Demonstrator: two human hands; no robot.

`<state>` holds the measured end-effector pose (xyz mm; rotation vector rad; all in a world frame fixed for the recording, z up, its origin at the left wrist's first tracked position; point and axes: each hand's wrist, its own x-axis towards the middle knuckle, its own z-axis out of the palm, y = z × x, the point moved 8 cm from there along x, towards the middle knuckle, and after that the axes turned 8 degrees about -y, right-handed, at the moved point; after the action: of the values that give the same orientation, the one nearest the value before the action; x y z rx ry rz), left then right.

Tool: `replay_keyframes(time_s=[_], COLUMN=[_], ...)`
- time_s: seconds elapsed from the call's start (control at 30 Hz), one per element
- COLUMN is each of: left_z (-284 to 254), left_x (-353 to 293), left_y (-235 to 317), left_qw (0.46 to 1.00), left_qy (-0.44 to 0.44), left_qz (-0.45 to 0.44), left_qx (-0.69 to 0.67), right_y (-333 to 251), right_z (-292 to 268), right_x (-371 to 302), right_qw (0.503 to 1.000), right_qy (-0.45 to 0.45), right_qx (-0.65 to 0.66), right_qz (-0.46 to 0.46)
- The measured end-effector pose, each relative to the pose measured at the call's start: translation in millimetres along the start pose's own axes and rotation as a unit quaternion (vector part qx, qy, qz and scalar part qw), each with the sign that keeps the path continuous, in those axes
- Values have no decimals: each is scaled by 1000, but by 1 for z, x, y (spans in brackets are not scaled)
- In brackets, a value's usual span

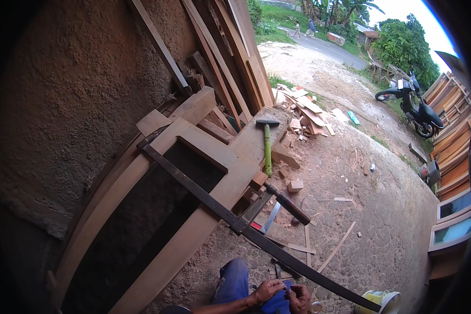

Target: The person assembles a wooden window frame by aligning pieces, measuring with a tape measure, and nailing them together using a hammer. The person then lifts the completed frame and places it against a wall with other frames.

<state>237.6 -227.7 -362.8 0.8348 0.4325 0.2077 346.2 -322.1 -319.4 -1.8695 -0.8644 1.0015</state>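
Low in the head view, my left hand (270, 291) and my right hand (299, 299) are close together above my blue trousers. The fingers of both are pinched in, and whatever they hold is too small to make out. Beyond them, at the left, lies a pale wooden frame (240, 178) with an opening in it. A long dark bar clamp (193, 187) crosses the frame, its wooden handle (294, 209) pointing right and its bar running past my hands. A green-handled hammer (267, 149) rests on the timber at the frame's far end.
Planks (240, 57) lean on the rough wall. Offcuts (309, 112) are heaped beyond the hammer. A saw blade (271, 217) and wood strips (337, 246) lie about on the ground. A yellowish bucket (391, 302) is at lower right; a motorcycle (421, 115) stands farther off. Two people walk along the road.
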Motion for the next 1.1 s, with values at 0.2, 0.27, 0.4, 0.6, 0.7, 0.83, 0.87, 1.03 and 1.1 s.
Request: replay_keyframes(time_s=[0.2, 0.27, 0.4, 0.6, 0.7, 0.83, 0.87, 1.03, 1.1], left_z=[73, 87, 91, 55, 8, -74, -90, -131, -137], left_x=[-78, -87, -91, -74, -60, -35, -27, 5, 11], left_y=[176, 230, 315, 375, 399, 435, 438, 448, 443], left_qw=[990, 981, 933, 910, 887, 830, 829, 788, 780], left_qy=[68, 79, 166, 235, 293, 400, 408, 440, 452], left_qz=[126, 167, 250, 303, 303, 290, 273, 230, 195], left_qx=[19, 61, 199, 160, 188, 257, 269, 364, 385], right_y=[-185, -235, -315, -376, -385, -382, -378, -349, -331], right_z=[-8, -13, -12, 7, 16, 9, 10, 31, 37], right_x=[-7, -2, 26, 94, 144, 241, 266, 359, 378], right_qw=[926, 898, 888, 955, 973, 987, 989, 976, 974], right_qy=[25, -3, -47, -70, -92, -51, -45, -26, -22], right_qx=[376, 440, 456, 242, 135, -37, -56, -196, -218], right_qz=[-28, -9, -30, -156, -163, -146, -133, -90, -63])
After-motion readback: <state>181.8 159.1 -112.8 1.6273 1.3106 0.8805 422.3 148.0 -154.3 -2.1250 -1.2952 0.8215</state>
